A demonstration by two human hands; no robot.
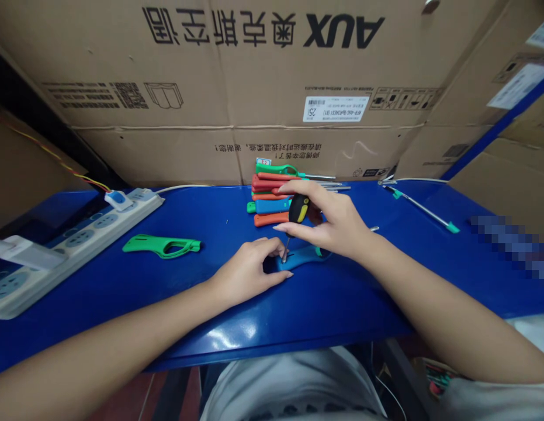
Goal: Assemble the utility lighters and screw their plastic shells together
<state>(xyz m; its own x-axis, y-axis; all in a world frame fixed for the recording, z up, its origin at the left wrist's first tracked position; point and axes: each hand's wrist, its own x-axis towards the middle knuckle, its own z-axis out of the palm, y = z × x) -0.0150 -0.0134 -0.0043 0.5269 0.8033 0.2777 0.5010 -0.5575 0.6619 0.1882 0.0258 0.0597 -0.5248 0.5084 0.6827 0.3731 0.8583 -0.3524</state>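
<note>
My right hand (337, 219) grips a short screwdriver (298, 209) by its black and yellow handle. The shaft points down, its tip at the left end of a blue long-nosed lighter (304, 255) lying on the table. Around that same end, the thumb and fingers of my left hand (248, 269) close, pinching the lighter's body. The lighter's nozzle end is partly hidden under my right wrist. Just behind my right hand lies a stack of similar lighters with red, orange (270, 219), blue (269, 206) and green (274, 169) bodies.
A green lighter casing (162, 246) lies on the blue table (236, 324) at left, near a white power strip (85, 240) with plugs. To the right is a thin rod with teal ends (423, 210). A large cardboard sheet (236, 76) stands behind the table.
</note>
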